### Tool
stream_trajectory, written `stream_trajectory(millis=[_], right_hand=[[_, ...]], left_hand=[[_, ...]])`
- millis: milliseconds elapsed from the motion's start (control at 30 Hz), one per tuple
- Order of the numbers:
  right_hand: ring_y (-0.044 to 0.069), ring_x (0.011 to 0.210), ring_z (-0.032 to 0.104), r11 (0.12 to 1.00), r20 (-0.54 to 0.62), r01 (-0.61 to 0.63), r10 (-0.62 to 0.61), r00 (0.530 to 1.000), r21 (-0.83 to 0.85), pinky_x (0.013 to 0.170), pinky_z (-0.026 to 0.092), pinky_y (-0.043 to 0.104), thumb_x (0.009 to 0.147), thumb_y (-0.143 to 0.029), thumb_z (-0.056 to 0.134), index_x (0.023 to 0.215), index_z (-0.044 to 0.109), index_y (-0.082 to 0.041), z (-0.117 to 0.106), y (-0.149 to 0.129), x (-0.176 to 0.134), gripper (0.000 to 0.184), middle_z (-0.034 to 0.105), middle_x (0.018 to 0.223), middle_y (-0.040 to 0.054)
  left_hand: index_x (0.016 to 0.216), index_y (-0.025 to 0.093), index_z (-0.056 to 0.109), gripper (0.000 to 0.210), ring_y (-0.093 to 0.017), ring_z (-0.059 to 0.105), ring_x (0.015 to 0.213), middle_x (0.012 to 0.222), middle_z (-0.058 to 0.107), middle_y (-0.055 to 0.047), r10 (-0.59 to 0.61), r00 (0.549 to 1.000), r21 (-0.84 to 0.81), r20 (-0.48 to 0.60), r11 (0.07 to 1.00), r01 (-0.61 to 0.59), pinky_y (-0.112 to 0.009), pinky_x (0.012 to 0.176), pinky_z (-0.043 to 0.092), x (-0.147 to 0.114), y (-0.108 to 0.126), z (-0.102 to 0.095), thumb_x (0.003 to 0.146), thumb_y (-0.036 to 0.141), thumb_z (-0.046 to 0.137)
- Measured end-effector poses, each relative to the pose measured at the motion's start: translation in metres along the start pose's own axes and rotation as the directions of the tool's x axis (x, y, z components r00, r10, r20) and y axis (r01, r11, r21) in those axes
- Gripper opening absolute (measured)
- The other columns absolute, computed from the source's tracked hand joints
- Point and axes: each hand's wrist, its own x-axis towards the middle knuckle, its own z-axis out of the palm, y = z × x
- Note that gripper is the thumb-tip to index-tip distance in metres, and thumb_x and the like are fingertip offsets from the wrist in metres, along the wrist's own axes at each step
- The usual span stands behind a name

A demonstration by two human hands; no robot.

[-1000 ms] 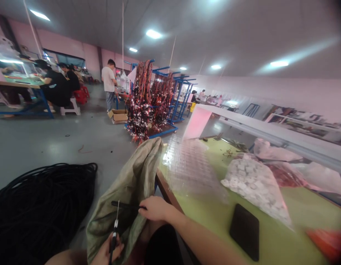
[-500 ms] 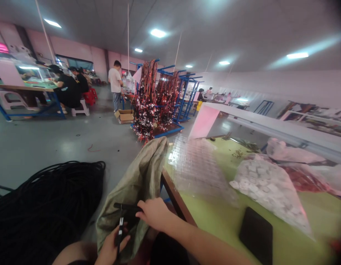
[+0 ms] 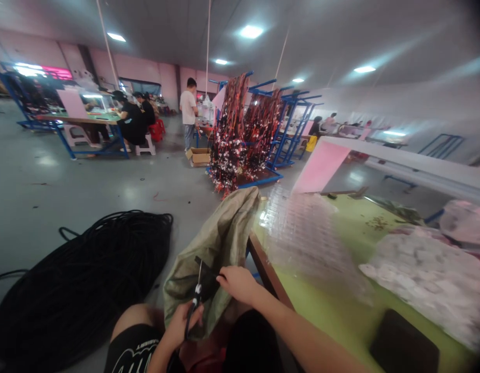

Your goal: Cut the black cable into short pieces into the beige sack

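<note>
My left hand (image 3: 181,322) is closed around the dark handle of a pair of scissors (image 3: 197,293), whose blades point upward. Pinched in my right hand (image 3: 239,284) is a black strip (image 3: 207,268), perhaps a cord or tube, that stretches left toward the scissor tips. The blades cross in front of or meet this strip; I cannot tell if they are cutting into it. Both hands are over the mouth of an olive woven sack (image 3: 232,217), which stands between my legs and the table. Dark stuff inside the sack is hard to make out.
A big coil of black cord (image 3: 119,259) lies on the floor at left. On the green table (image 3: 321,311) at right are clear plastic packaging (image 3: 310,233), a bag of white pieces (image 3: 426,264) and a dark flat object (image 3: 405,339). A rack (image 3: 259,181) with hanging cords stands ahead.
The view has swung left, so the surroundings sit further right. The black strip has gone from nearly level to slanting up at its left end. Both hands keep their hold.
</note>
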Motion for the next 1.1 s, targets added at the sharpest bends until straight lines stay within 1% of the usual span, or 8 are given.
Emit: stream_trajectory(millis=[167,300,467,600,700,800,967,1100], right_hand=[[0.025,0.086,0.068,1.000,0.002,0.014,-0.014,1.000,0.019,0.072,0.048,0.030,0.099,-0.041,0.038,0.096,0.066,-0.021,0.000,0.004,0.000,0.035,0.071,0.090,0.0083],[0.024,0.086,0.068,0.999,-0.015,0.023,-0.022,1.000,0.027,0.071,0.047,0.029,0.101,-0.045,0.032,0.094,0.066,-0.022,-0.001,0.003,-0.001,0.042,0.070,0.088,0.0068],[0.023,0.087,0.067,0.999,0.021,0.027,-0.027,0.999,0.020,0.072,0.047,0.028,0.100,-0.045,0.038,0.097,0.069,-0.024,0.000,0.002,0.001,0.037,0.070,0.091,0.0064],[0.022,0.091,0.065,1.000,-0.010,0.005,-0.005,1.000,-0.005,0.074,0.046,0.027,0.095,-0.039,0.052,0.103,0.069,-0.028,-0.002,0.003,0.003,0.022,0.068,0.096,0.0043],[0.020,0.090,0.065,0.999,-0.063,-0.023,0.021,0.998,-0.025,0.073,0.046,0.026,0.093,-0.036,0.055,0.103,0.068,-0.028,-0.004,0.002,0.003,0.018,0.066,0.095,0.0034],[0.020,0.087,0.064,0.998,-0.109,-0.026,0.020,0.994,-0.054,0.072,0.046,0.026,0.093,-0.034,0.056,0.101,0.067,-0.026,-0.003,-0.004,0.002,0.016,0.064,0.095,0.0041],[0.021,0.088,0.064,0.998,-0.159,-0.022,0.011,0.987,-0.063,0.072,0.046,0.027,0.095,-0.033,0.053,0.101,0.066,-0.023,0.000,-0.013,0.003,0.017,0.064,0.096,0.0056],[0.022,0.086,0.065,0.999,-0.139,-0.027,0.024,0.990,-0.018,0.070,0.046,0.028,0.096,-0.040,0.049,0.102,0.066,-0.024,0.002,-0.012,0.002,0.024,0.067,0.093,0.0052]], left_hand=[[0.082,0.014,0.057,0.051,-0.015,0.052,0.057,0.059,0.054,-0.001,-0.086,0.996,-0.141,0.028,0.986,0.089,-0.024,0.056,0.040,-0.004,0.005,0.002,0.084,0.064,0.048],[0.096,0.014,0.057,0.057,-0.013,0.048,0.062,0.067,0.053,0.001,-0.080,0.996,-0.192,0.047,0.978,0.088,-0.023,0.059,0.038,-0.006,0.001,0.001,0.078,0.068,0.055],[0.104,0.014,0.055,0.060,-0.013,0.048,0.066,0.071,0.050,0.000,-0.024,0.992,-0.294,0.121,0.954,0.059,-0.025,0.062,0.037,-0.005,-0.016,0.001,0.082,0.070,0.047],[0.104,0.014,0.056,0.054,-0.015,0.050,0.071,0.074,0.054,-0.001,-0.013,0.994,-0.279,0.110,0.959,0.043,-0.026,0.068,0.039,-0.007,-0.012,-0.002,0.084,0.064,0.049],[0.102,0.014,0.057,0.051,-0.015,0.052,0.071,0.074,0.058,-0.002,-0.034,0.988,-0.214,0.149,0.975,0.065,-0.026,0.068,0.039,-0.007,0.000,-0.003,0.082,0.061,0.055],[0.094,0.013,0.059,0.049,-0.016,0.054,0.069,0.070,0.060,-0.003,-0.041,0.988,-0.192,0.146,0.979,0.068,-0.026,0.067,0.040,-0.007,0.007,-0.002,0.082,0.060,0.055],[0.083,0.014,0.060,0.046,-0.015,0.052,0.056,0.055,0.056,-0.001,-0.031,0.999,-0.202,0.035,0.979,0.037,-0.025,0.060,0.040,-0.005,0.007,-0.003,0.088,0.058,0.047],[0.084,0.013,0.060,0.044,-0.014,0.052,0.054,0.054,0.055,0.000,-0.015,0.999,-0.193,0.029,0.981,0.020,-0.025,0.060,0.040,-0.006,0.002,-0.006,0.090,0.055,0.047]])
